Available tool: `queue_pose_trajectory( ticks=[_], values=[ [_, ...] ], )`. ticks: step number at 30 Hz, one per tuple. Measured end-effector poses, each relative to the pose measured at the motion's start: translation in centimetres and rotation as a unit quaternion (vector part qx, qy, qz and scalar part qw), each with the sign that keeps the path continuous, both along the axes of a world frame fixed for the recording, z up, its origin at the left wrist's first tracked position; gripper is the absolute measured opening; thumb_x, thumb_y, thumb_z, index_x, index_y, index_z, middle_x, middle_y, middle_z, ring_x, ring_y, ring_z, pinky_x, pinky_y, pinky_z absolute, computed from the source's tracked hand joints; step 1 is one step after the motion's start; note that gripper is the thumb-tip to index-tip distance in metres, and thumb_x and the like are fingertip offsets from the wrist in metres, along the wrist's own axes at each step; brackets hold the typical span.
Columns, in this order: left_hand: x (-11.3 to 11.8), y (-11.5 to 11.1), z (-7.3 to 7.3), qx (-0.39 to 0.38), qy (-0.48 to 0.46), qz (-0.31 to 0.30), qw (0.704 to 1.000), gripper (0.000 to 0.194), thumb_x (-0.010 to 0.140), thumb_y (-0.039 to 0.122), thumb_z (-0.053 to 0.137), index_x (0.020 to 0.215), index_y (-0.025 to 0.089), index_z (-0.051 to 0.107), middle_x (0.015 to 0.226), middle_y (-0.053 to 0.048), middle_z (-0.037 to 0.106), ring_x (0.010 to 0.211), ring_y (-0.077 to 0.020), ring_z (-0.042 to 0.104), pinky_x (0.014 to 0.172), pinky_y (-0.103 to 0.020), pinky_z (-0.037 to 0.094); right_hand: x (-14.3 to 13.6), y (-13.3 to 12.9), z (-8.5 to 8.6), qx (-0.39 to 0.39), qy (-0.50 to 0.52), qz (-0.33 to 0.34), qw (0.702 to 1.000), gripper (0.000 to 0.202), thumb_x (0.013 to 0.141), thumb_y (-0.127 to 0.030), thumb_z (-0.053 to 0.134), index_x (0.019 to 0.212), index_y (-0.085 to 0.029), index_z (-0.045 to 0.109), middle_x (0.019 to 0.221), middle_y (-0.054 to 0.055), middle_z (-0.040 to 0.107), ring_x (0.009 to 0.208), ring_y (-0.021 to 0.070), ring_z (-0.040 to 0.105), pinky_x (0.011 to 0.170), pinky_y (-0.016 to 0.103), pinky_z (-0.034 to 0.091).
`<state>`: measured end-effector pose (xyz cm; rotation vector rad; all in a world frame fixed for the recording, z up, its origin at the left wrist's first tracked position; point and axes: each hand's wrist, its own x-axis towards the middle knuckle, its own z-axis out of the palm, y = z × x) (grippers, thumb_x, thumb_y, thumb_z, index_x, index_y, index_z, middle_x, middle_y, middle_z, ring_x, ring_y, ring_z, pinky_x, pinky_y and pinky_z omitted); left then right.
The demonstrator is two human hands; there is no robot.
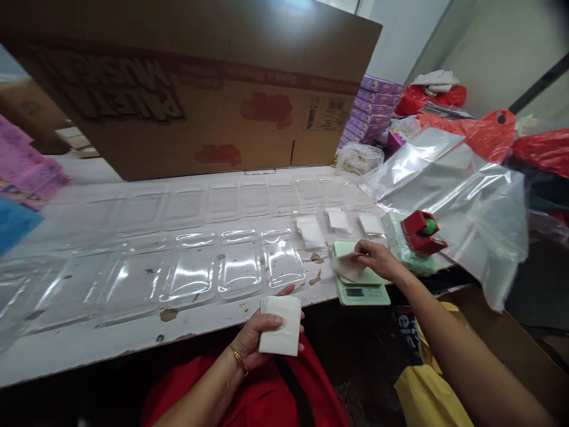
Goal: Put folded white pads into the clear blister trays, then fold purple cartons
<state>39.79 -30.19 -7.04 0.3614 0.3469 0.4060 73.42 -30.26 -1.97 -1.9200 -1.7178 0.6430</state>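
My left hand is closed around a stack of white paper squares, thumb on top, just in front of the table edge. Over a pale green digital scale, my right hand pinches a thin whitish sheet, which is blurred. Whether the sheet touches the scale's plate I cannot tell. Beyond the scale, three clear plastic trays hold white paper pieces: one on the left, one in the middle and one on the right.
Two rows of clear plastic trays cover the white table. A large cardboard box stands behind them. Right of the scale sits a red tape dispenser, with clear plastic bags beyond. Purple boxes are stacked at the back.
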Motion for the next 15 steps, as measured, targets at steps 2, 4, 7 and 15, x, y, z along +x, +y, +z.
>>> queue_pose_trajectory(
  ticks=[2,4,7,15],
  values=[
    [-0.9,-0.3,-0.3,-0.002,0.001,0.002,1.0,0.072,0.073,0.009,0.044,0.137,0.029,0.017,0.101,-0.011,0.06,0.087,-0.0258,0.06,0.076,-0.053,0.043,-2.6,0.9,1.6,-0.002,0.058,0.075,0.995,0.008,0.072,-0.027,0.05,0.07,-0.019,0.05,0.066,-0.003,0.052,0.064,0.012,0.048,0.056,0.022,0.037],
    [-1.7,-0.5,-0.5,-0.003,0.004,0.009,1.0,0.073,0.073,0.009,0.044,0.137,0.029,0.016,0.101,-0.012,0.06,0.088,-0.026,0.06,0.076,-0.053,0.043,-5.8,2.8,3.0,-0.026,0.072,0.163,0.984,0.007,0.072,-0.026,0.052,0.07,-0.019,0.051,0.067,-0.003,0.052,0.063,0.0109,0.048,0.055,0.02,0.037],
    [-2.7,-0.7,-0.5,-0.001,0.01,0.031,0.999,0.072,0.073,0.009,0.043,0.137,0.029,0.015,0.103,-0.011,0.059,0.089,-0.0257,0.06,0.076,-0.053,0.043,-10.7,7.1,3.6,-0.071,0.025,0.27,0.96,0.006,0.07,-0.024,0.056,0.07,-0.019,0.054,0.066,-0.005,0.053,0.063,0.0098,0.048,0.055,0.019,0.037],
    [-4.2,-0.5,0.5,0.001,0.001,0.075,0.997,0.073,0.073,0.01,0.044,0.137,0.029,0.016,0.104,-0.012,0.059,0.089,-0.0256,0.059,0.077,-0.053,0.043,-15.2,13.6,-0.3,-0.049,-0.141,0.231,0.961,0.022,0.064,-0.011,0.061,0.084,-0.02,0.062,0.082,0.003,0.065,0.076,0.0177,0.057,0.065,0.026,0.042]
  ],
)
